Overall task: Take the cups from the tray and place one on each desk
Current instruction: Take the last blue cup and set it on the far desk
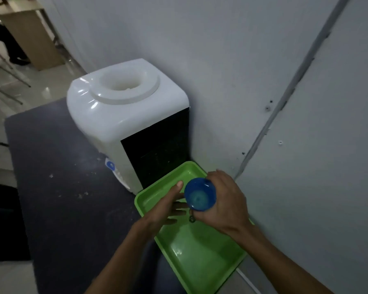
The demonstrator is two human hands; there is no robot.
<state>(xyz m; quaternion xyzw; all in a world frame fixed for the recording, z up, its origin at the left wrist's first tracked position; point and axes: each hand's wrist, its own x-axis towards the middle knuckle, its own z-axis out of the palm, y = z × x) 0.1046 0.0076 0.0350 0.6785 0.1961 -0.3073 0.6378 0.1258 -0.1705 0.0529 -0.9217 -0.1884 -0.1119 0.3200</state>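
Hands meet above the green tray [191, 257] in the lower centre of the frame. Left hand [168, 209]: fingers extended and relaxed, thumb raised, fingertips reaching under or beside the blue cup [199, 195]; whether they touch the cup cannot be determined, and this hand grips nothing. Right hand [225, 204]: fingers curled round the outside of the blue cup, holding it clear of the tray floor.

Layout, left to right:
1. Dark tabletop [57, 187], occupying the left and centre of the frame.
2. White water dispenser [123, 111], standing on the tabletop against the grey wall [242, 60], with no bottle fitted.
3. Green tray, just beside the dispenser base at lower right, its far corner close to the wall. No other cup is visible in the exposed part of the tray.
4. A desk [30, 37] is visible at the upper left of the frame, well apart from the tray.

Step in hand (judgement): the cup has been taken from the tray; transport to a desk is not yet begun.

Orientation: the cup's open mouth faces up toward the camera, so the inner floor is visible. Its long axis runs roughly vertical, tilted slightly toward the viewer.

Next move (judgement): carry the cup away from the tray, keep the mouth upward, and set it base-down on a desk. The left hand is free for support, or to take a second cup if the blue one is a nested stack, which cannot be confirmed.
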